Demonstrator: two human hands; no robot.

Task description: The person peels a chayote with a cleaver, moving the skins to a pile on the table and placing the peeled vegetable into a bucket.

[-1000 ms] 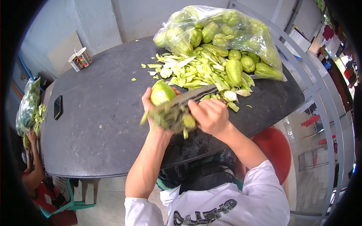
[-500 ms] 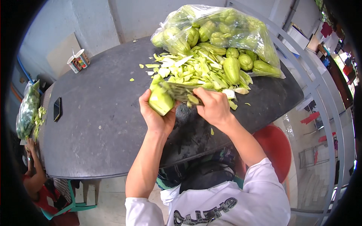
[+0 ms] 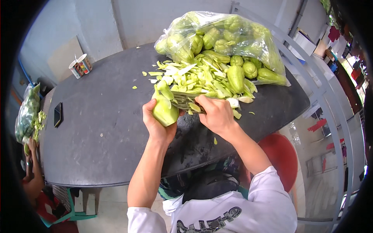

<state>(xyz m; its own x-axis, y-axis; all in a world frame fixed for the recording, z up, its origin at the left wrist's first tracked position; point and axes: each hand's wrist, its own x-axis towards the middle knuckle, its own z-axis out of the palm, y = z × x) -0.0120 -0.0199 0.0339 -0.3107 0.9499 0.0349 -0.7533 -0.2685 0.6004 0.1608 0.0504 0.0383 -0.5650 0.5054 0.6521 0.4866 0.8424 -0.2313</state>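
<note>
My left hand (image 3: 159, 130) is wrapped round a pale green, partly peeled chayote (image 3: 164, 113) above the near part of the table. In my right hand (image 3: 217, 114) is a knife (image 3: 182, 101), its wide blade flecked with bits of peel. The blade meets the upper right side of the chayote, where a strip of peel (image 3: 166, 90) stands up and curls away. Just beyond my hands spreads a heap of green peelings (image 3: 202, 75). Whole chayotes (image 3: 236, 79) lie against it, at the mouth of a clear plastic bag (image 3: 256, 33) filled with more.
The dark table (image 3: 97, 136) has a phone (image 3: 58, 115) at its left edge and two paper cups (image 3: 84, 64) at the far left. Another person's hands (image 3: 30, 145) work beside a second bag (image 3: 28, 112). A red stool (image 3: 281, 159) and grey metal railing (image 3: 326, 97) stand right.
The blade has slid up along the chayote, and a strip of peel now lifts from its top. The view has shifted slightly.
</note>
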